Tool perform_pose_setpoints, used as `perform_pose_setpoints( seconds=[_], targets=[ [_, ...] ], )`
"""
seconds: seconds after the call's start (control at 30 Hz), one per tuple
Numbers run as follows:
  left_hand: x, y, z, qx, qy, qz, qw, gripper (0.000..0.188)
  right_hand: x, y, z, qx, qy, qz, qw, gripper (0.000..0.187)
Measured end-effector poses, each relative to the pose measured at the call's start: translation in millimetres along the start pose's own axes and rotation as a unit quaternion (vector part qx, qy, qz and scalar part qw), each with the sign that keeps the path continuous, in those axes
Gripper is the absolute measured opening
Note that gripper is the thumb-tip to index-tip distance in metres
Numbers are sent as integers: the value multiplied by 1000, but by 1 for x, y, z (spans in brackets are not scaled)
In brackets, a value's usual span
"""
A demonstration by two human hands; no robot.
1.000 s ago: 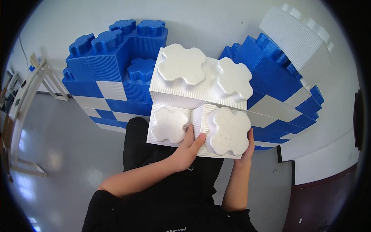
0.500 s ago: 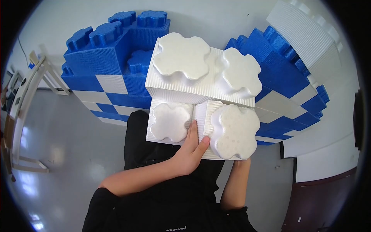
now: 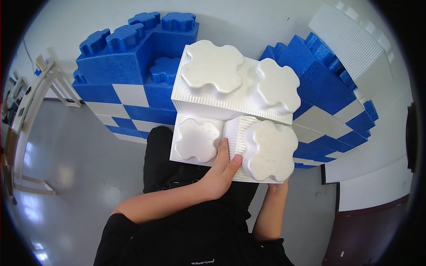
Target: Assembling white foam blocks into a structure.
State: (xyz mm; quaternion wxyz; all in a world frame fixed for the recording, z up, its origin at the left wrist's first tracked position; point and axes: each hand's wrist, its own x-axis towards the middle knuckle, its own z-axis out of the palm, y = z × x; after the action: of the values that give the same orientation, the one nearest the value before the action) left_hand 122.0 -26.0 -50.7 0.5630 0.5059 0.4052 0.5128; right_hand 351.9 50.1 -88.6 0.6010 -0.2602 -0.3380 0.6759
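Observation:
A stepped cluster of large white building blocks [image 3: 228,104] with lobed studs is held in front of my body, in mid-air above my legs. My left hand [image 3: 220,173] grips its near side, with the fingers on the ribbed surface between the two nearer studs and the thumb beside the right one. Beneath the near right corner is my right hand [image 3: 279,182]; its fingers are hidden by the blocks, which rest on it.
Stacked blue and white blocks form a wall on the left [image 3: 128,88] and another on the right [image 3: 319,88], both by a white wall. A white block [image 3: 341,40] tops the right stack. A pale wooden frame table [image 3: 40,88] stands far left.
The view has shifted very slightly, and the white blocks' far left corner sits a little further right. Both hands keep the same hold.

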Motion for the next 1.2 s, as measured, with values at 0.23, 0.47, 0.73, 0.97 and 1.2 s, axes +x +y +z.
perform_pose_setpoints(
  seconds=[0.23, 0.47, 0.73, 0.97, 1.2],
  targets=[
    [0, -8, 0, -12, -30, -1, 999, 87, -8, -7, 0, -64, 30, -7, 997, 57],
    [-2, -5, -5, -15, -41, -8, 999, 90, -15, -12, 7, -53, 69, 11, 996, 58],
    [-3, 11, -9, 118, -80, -8, 990, 89, -1, -11, -9, 106, 48, 33, 993, 55],
    [-5, 3, -9, 51, -28, 1, 998, 90, 22, -11, -6, -104, 25, 52, 993, 54],
    [-4, -5, -10, 104, -44, -11, 994, 100, 29, -25, 44, -547, -91, -211, 805, 57]
  ],
)
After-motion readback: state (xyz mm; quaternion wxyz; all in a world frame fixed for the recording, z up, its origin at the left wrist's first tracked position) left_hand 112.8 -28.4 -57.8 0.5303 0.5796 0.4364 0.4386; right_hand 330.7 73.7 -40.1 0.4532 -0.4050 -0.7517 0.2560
